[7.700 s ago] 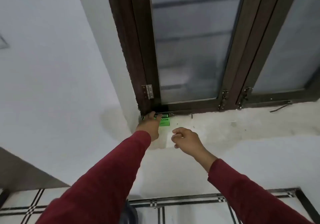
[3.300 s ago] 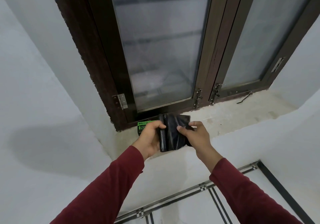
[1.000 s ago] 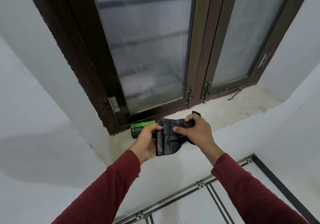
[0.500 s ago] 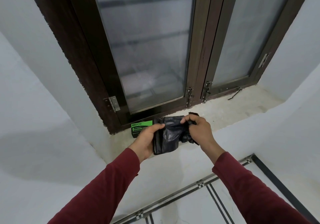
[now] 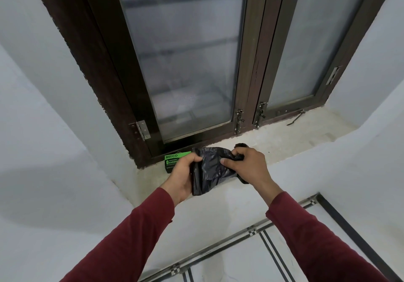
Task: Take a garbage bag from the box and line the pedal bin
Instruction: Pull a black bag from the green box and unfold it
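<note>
A folded black garbage bag (image 5: pixel 210 172) hangs between my two hands over the front of the window sill. My left hand (image 5: pixel 182 175) grips its left edge with curled fingers. My right hand (image 5: pixel 247 166) holds the bunched right part, thumb pressing on the plastic. Behind my left hand a green and black garbage bag box (image 5: pixel 172 160) lies on the sill against the window frame, partly hidden by that hand. The pedal bin is not in view.
A dark wooden window (image 5: pixel 185 67) with frosted panes rises just behind the sill (image 5: pixel 295 137). White walls close in on the left and right. Below, a tiled floor (image 5: pixel 251 260) with dark border lines shows between my sleeves.
Both hands kept their hold on the black bag over the last second. My right hand has bunched more of the plastic and shifted slightly right, spreading the bag a little.
</note>
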